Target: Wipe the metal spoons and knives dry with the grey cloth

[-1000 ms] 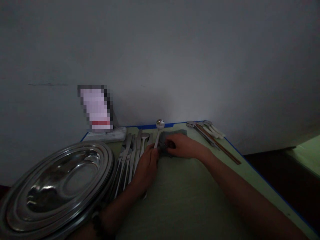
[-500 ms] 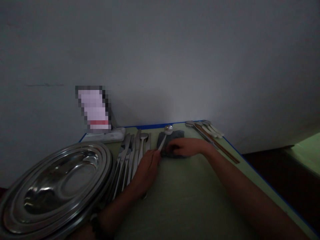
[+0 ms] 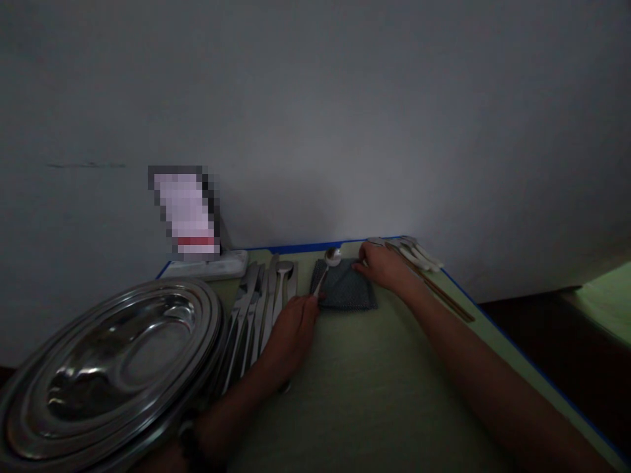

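Observation:
My left hand [image 3: 292,325] is closed on the handle of a shiny metal spoon [image 3: 327,265]. The spoon's bowl rests at the far left corner of a dark grey cloth [image 3: 345,292] lying flat on the green table [image 3: 374,394]. My right hand [image 3: 385,265] is beyond the cloth's far right corner, fingers curled, next to a group of spoons and brown chopsticks [image 3: 419,266]. Whether it holds anything I cannot make out.
A stack of large oval steel trays [image 3: 108,368] fills the near left. A row of metal cutlery [image 3: 256,309] lies between the trays and my left hand. A white box [image 3: 207,266] stands at the back left against the wall. The table's blue edge [image 3: 493,322] runs along the right.
My right hand has left the cloth and moved back and right toward the chopsticks. The cloth now lies flat and uncovered. The spoon's bowl has come down onto the cloth's corner.

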A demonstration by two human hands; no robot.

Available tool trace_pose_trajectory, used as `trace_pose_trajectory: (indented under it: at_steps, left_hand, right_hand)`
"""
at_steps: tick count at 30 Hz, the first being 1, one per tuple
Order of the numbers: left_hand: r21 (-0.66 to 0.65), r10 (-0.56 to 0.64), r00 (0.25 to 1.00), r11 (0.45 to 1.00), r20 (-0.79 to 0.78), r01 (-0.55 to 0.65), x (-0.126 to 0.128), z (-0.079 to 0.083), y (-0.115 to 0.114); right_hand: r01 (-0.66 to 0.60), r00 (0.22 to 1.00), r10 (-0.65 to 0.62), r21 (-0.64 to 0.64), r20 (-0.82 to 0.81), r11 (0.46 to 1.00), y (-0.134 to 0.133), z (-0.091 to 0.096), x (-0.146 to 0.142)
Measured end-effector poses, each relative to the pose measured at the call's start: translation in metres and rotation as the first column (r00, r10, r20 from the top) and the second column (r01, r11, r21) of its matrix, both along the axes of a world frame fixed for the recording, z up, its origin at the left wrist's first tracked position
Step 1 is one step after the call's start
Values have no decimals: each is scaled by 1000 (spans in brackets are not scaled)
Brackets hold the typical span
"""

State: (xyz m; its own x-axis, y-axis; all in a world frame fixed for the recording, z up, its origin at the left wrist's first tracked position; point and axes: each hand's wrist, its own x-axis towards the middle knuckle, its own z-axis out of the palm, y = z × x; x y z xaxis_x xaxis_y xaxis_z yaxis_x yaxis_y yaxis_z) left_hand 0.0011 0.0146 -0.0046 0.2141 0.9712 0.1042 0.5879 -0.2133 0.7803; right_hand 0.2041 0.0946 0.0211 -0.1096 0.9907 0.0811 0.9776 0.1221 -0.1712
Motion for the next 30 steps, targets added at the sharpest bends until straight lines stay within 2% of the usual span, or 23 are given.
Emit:
trace_pose_trajectory:
  at_steps: [2, 4, 6, 9, 12, 15, 18, 20, 21, 22, 23, 24, 25, 27, 30]
  left_hand:
    - [4, 0, 1000, 1000, 3, -1, 0, -1, 0]
    - [10, 9, 1000, 1000, -4, -9, 0, 0, 0]
    - [19, 15, 1000, 1000, -17, -15, 0, 0, 0]
    - [28, -9, 1000, 1000, -22, 9, 1, 1, -1]
    - [35, -17, 1000, 999, -13, 17, 0, -1, -1]
    - [40, -11, 1000, 999, -10, 12, 0, -3, -1]
    - [34, -23, 1000, 999, 7, 23, 0, -3, -1]
    - [38, -30, 999, 999, 46, 28, 0, -2, -1]
    - [46, -34, 997, 998, 70, 31, 0, -2, -1]
    - [59, -38, 995, 998, 95, 32, 0, -2, 0]
    - [78, -43, 992, 996, 118, 34, 0, -1, 0]
    - [98, -52, 989, 994, 137, 39, 0, -1, 0]
    - [114, -63, 987, 992, 150, 46, 0, -1, 0]
    - [122, -81, 984, 991, 159, 62, -1, -1, 1]
    - [86, -108, 988, 991, 113, 99, 0, -2, 1]
  right_hand:
    - [-113, 993, 114, 35, -28, 993, -3, 4, -3]
    - [-227, 972, 223, -46, -76, 973, -3, 4, -4]
    - [-262, 963, 247, -160, -109, 952, -2, -1, -2]
    - [-219, 974, 198, -240, -109, 946, 1, -8, 3]
    - [-45, 998, 39, -171, -39, 984, 0, -14, 1]
    - [136, 991, -135, -97, 14, 986, -3, -17, -3]
    - [106, 992, -114, -140, -48, 984, -2, -18, -5]
    - [-9, 987, -17, -157, -162, 988, 2, -18, -4]
    - [-67, 960, 22, -154, -279, 986, 5, -19, -4]
    - [-94, 891, 17, -147, -453, 985, 7, -20, -4]
    - [-82, 761, -30, -141, -648, 987, 10, -21, -4]
    - [-42, 577, -97, -148, -811, 988, 12, -23, -6]
    - [10, 389, -160, -169, -907, 986, 14, -25, -7]
    - [68, 101, -244, -238, -964, 969, 16, -29, -11]
    - [-67, -235, -302, -295, -924, 953, 14, -33, -15]
